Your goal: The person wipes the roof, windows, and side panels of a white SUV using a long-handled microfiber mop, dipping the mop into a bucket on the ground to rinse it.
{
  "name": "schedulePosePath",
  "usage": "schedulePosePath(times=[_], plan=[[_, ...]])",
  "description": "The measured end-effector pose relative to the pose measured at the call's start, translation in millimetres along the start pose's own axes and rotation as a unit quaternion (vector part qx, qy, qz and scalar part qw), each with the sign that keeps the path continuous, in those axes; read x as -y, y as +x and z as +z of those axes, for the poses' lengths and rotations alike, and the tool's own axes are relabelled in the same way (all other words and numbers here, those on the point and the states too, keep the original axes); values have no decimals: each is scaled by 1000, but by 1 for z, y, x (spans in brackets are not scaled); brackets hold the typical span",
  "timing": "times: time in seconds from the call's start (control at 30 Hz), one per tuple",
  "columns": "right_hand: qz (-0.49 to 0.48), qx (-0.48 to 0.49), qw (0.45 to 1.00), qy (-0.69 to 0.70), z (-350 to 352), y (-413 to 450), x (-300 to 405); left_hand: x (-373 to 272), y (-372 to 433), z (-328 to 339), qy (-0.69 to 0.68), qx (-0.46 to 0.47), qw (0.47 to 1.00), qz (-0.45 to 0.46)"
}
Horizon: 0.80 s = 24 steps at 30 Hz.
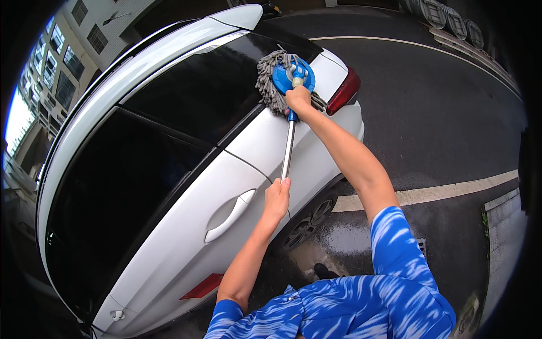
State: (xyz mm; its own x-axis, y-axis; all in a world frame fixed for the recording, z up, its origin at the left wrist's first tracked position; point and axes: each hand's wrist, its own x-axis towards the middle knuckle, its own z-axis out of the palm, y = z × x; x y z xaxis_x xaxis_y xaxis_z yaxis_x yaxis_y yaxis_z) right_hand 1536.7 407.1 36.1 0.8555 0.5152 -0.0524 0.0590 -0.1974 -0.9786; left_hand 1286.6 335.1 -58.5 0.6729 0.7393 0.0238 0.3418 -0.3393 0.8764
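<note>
A mop with a grey strand head [267, 80], a blue plastic plate [283, 77] and a metal pole [288, 148] lies against a white car [250, 140]. Its strands press on the rear corner, across the edge of the dark rear side window [211, 80] and the white panel near the red tail light [344, 92]. My right hand [299, 100] grips the blue collar just below the plate. Lower down, my left hand [277, 198] is closed around the metal pole, above the white door handle [230, 216].
The rear wheel [309, 223] is beside wet asphalt [345, 239] and my dark shoe [324, 271]. A red reflective piece [202, 287] is on the door. A stone kerb [504, 250] runs along the right, near a drain grate [421, 246].
</note>
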Motion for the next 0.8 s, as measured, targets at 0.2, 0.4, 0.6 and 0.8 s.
schedulePosePath(times=[0.2,0.4,0.6,0.8], plan=[[-43,46,997,-39,32,-87,-20,42,-86,-12,-93,-11,995,-24],[-195,60,970,-129,71,-176,-64,68,-177,10,-271,-47,948,-160],[-222,157,950,-154,91,-253,-74,98,-229,41,-363,-73,914,-164],[-256,231,928,-142,87,-283,-84,113,-242,55,-391,-97,902,-154]])
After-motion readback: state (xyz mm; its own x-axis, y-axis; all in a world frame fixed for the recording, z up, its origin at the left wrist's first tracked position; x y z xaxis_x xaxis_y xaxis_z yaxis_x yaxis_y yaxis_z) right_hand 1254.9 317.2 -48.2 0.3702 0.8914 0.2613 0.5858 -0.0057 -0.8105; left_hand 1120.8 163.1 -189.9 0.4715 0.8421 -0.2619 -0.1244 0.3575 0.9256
